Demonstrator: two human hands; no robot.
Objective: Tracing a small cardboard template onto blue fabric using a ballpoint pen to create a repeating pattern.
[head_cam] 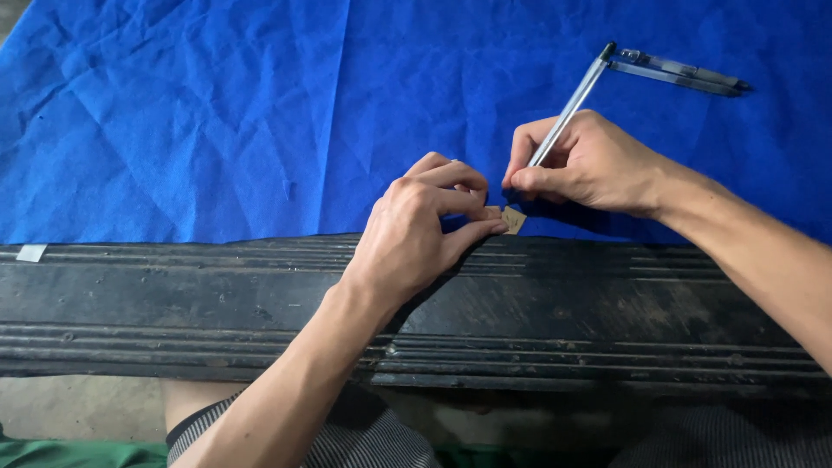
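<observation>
My left hand (420, 230) pinches a small tan scrap of paper (513, 220) against the near edge of the blue cloth (217, 113), thumb and forefinger closed on it. My right hand (589, 163) grips a slim clear pen (572, 104) in a writing hold. The pen's tip is hidden behind my fingers, just above the scrap. Both hands sit close together, almost touching.
Another clear pen with a dark cap (680, 74) lies on the cloth at the far right. A dark grooved wooden edge (563, 303) runs across the front of the table. A small white tag (31, 253) sits at its left end.
</observation>
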